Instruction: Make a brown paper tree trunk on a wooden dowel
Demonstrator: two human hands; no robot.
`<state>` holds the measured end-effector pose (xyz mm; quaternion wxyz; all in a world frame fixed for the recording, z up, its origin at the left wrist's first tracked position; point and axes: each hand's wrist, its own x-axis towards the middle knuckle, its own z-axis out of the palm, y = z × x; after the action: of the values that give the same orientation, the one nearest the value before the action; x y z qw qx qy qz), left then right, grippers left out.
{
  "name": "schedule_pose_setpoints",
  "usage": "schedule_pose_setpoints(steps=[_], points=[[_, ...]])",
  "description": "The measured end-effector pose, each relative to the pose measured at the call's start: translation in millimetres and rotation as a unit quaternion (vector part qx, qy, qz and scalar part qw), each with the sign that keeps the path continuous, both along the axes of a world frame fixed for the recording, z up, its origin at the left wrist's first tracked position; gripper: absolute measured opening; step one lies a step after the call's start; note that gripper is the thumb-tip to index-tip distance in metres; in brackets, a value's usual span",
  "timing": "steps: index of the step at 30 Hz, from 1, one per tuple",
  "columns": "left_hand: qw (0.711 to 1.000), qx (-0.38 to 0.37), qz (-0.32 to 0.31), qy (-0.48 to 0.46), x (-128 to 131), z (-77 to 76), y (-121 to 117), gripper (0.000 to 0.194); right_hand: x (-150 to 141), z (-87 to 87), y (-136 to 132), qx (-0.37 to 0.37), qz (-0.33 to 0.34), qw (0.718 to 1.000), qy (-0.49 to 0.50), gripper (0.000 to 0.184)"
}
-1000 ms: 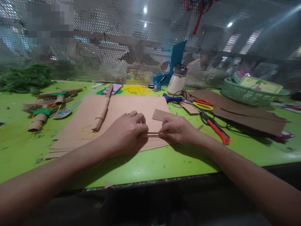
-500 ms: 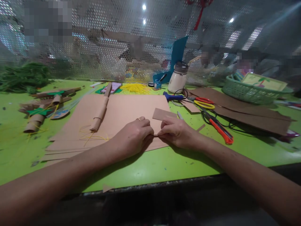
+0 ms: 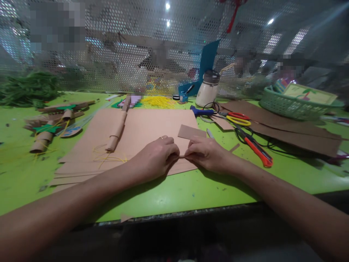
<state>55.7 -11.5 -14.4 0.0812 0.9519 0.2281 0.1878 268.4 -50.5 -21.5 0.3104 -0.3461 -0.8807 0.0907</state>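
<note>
L hand [image 3: 155, 155] & R hand [image 3: 205, 154] are sitting closer tog. than 1 s ago, each pinching nearly closed on a thin brown strip [image 3: 182, 157], now showing one line vs. two earlier; grip is hiding most of it, so prob. folded paper. They're holding it over the near part of brown sheets [image 3: 160, 123] on the green surface [image 3: 163, 202]. Marks on pale card [image 3: 313, 95] in green basket [image 3: 294, 110] are looking too blurry to read.

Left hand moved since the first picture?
Yes: the left hand has shifted right, toward the right hand, judged against the small brown card.
</note>
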Motion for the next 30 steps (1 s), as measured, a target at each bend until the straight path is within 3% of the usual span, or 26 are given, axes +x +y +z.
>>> schedule_pose_setpoints(steps=[5, 10, 13, 18, 24, 26, 28, 30], points=[[1.0, 0.012, 0.018, -0.009, -3.0, 1.1, 0.1, 0.019, 0.6, -0.1, 0.9, 0.003, -0.025, 1.0, -0.015, 0.012], [0.981, 0.025, 0.149, -0.119, -6.7, 16.9, -6.3, 0.025, -3.4, 6.6, -0.6, 0.012, -0.13, 0.989, 0.072, 0.01], [0.974, -0.067, 0.186, -0.114, -6.9, 24.2, -10.4, 0.039, -13.3, 10.9, -4.6, 0.035, -0.177, 0.976, 0.118, 0.011], [0.94, -0.281, 0.118, -0.155, -2.6, 21.2, -10.5, 0.036, -36.6, 10.2, -17.4, 0.125, -0.162, 0.978, 0.042, 0.015], [0.887, -0.41, 0.084, -0.196, -1.8, 10.2, -4.9, 0.03, -47.0, 7.8, -25.5, 0.077, -0.103, 0.99, 0.058, 0.015], [0.914, -0.365, 0.073, -0.163, -4.6, 10.1, -3.4, 0.031, -43.1, 11.2, -23.4, 0.081, -0.094, 0.988, 0.096, 0.01], [0.961, -0.249, 0.06, -0.106, -8.0, 11.4, -3.2, 0.029, -35.7, 16.1, -18.2, 0.121, -0.104, 0.979, 0.127, 0.009], [0.99, -0.12, 0.056, -0.038, -10.5, 13.3, -4.5, 0.025, -26.3, 20.5, -11.1, 0.16, -0.116, 0.973, 0.121, 0.011]])
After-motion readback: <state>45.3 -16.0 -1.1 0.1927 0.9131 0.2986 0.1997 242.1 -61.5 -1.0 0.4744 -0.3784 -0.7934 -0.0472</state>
